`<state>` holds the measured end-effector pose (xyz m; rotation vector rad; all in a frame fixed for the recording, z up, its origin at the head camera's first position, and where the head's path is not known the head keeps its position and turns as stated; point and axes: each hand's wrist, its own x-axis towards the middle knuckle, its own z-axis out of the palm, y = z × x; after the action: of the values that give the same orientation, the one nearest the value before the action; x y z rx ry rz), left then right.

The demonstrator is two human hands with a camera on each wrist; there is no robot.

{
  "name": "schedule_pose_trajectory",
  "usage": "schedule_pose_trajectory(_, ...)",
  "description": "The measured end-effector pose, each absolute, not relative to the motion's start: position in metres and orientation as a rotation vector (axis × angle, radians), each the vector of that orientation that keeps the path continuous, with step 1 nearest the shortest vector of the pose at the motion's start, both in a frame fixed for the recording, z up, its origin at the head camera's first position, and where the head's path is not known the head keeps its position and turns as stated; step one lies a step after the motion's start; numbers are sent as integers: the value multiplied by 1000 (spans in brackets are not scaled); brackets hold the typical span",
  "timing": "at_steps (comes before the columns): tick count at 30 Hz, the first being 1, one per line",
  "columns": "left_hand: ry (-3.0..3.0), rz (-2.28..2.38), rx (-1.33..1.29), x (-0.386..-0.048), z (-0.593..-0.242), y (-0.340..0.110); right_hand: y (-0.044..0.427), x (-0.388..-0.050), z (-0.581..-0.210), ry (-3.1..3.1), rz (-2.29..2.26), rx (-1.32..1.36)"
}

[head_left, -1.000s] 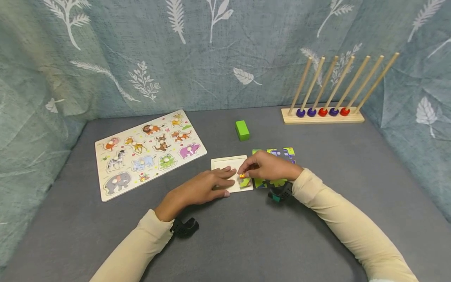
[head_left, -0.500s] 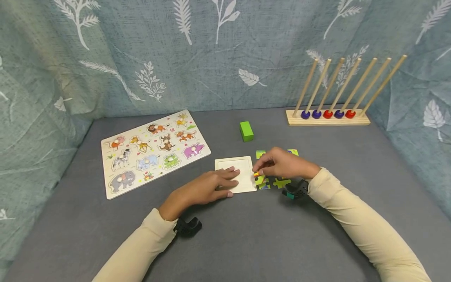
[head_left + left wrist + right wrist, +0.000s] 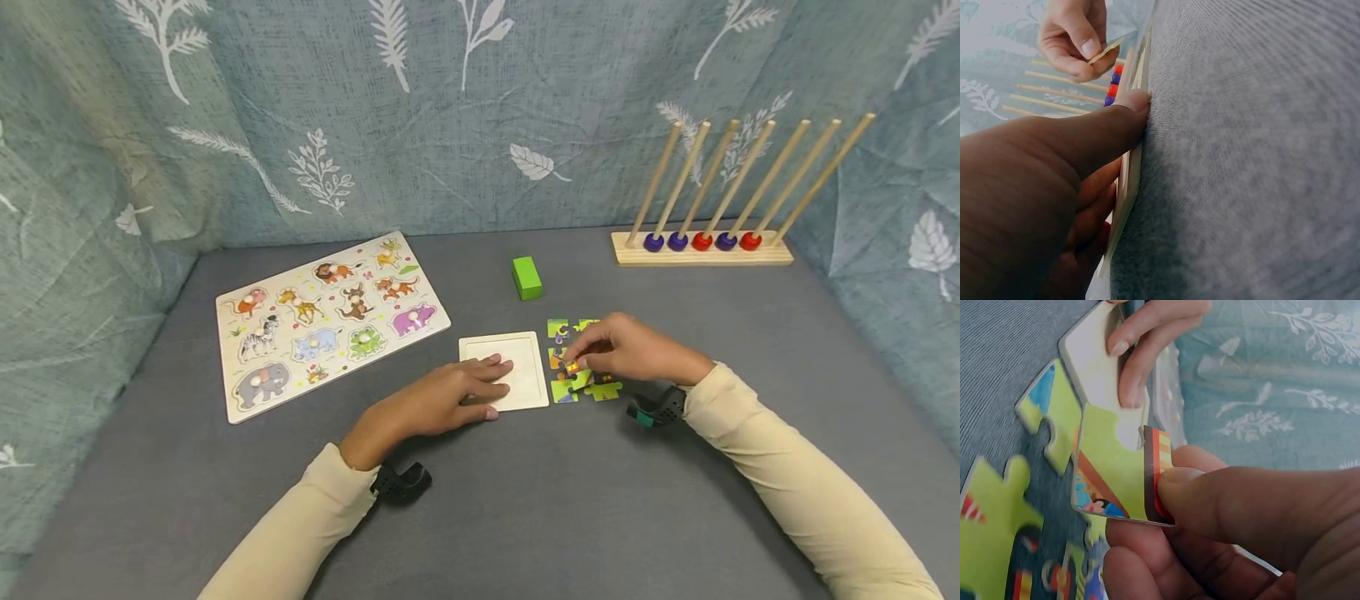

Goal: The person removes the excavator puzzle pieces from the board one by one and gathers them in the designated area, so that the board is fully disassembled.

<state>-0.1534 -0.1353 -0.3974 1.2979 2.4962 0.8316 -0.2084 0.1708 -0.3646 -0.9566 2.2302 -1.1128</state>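
Note:
A jigsaw piece (image 3: 1116, 469), lime green with a dark, red and yellow striped edge, is pinched between the thumb and fingers of my right hand (image 3: 633, 348). It is held over several loose jigsaw pieces (image 3: 564, 392) lying to the right of a shallow square wooden tray (image 3: 531, 367). My left hand (image 3: 453, 396) rests with its fingers spread on the left part of that tray, and its thumb (image 3: 1132, 103) lies along the near edge. Some of the loose pieces are hidden under my right hand in the head view.
A wooden animal peg puzzle board (image 3: 300, 375) lies at the left. Behind the tray stands a green block (image 3: 527, 278). At the back right is a wooden rod stand (image 3: 701, 257) with red and blue beads. A patterned curtain (image 3: 450, 150) closes off the back.
My right hand has moved right, carrying the jigsaw piece from above the tray to above the loose pieces. The left hand stays on the tray. The head view has shifted slightly.

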Motion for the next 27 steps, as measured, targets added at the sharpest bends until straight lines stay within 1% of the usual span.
schedule_pose_trajectory(18,2496,831,1309,-155,-400,-135,215,-201,-360,2313,-1090,-763)
schedule_pose_trajectory(27,2501,835,1310,-153,-401,-136,228,-199,-362,2322,-1048,-756)
